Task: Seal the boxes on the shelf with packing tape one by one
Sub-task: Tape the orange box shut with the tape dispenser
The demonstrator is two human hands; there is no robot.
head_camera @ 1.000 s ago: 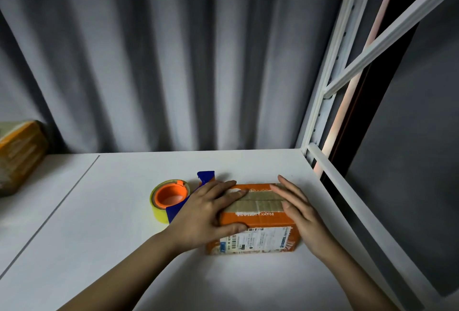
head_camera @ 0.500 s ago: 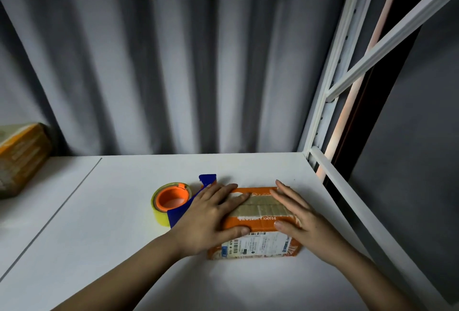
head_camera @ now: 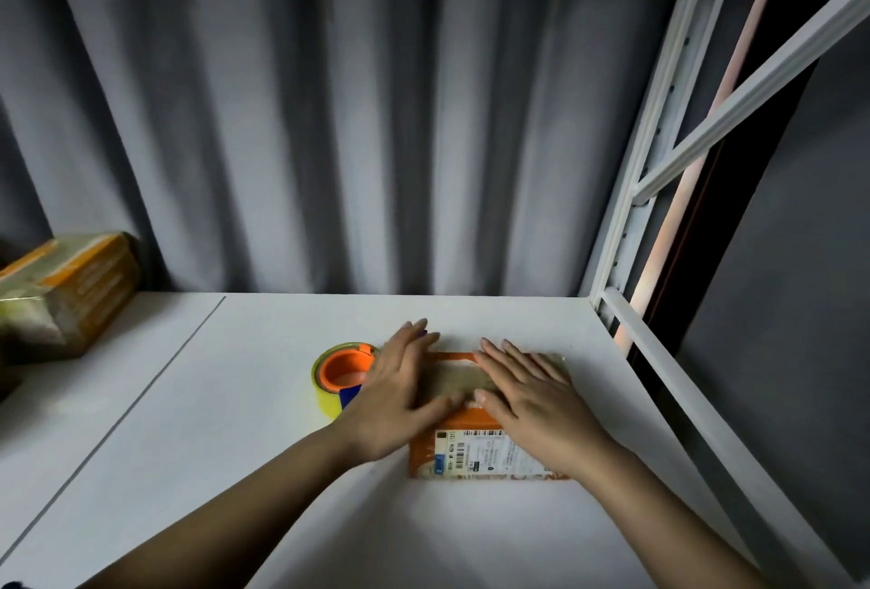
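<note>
A small orange box (head_camera: 475,452) with a white shipping label lies flat on the white shelf (head_camera: 235,423). A strip of brownish tape (head_camera: 459,379) runs across its top. My left hand (head_camera: 400,393) lies flat with straight fingers on the box's left part. My right hand (head_camera: 532,395) presses flat on the tape and the box's right part. A yellow tape roll (head_camera: 340,376) with an orange core, on a blue dispenser, sits just left of the box, partly hidden by my left hand.
A second taped cardboard box (head_camera: 61,292) sits at the far left of the shelf. Grey curtain folds (head_camera: 329,117) hang behind. White metal shelf posts and a rail (head_camera: 659,353) border the right side.
Both hands have slid leftward over the taped box top. My left hand now reaches past the box's left edge and covers the blue dispenser; my right hand moved toward the middle.
</note>
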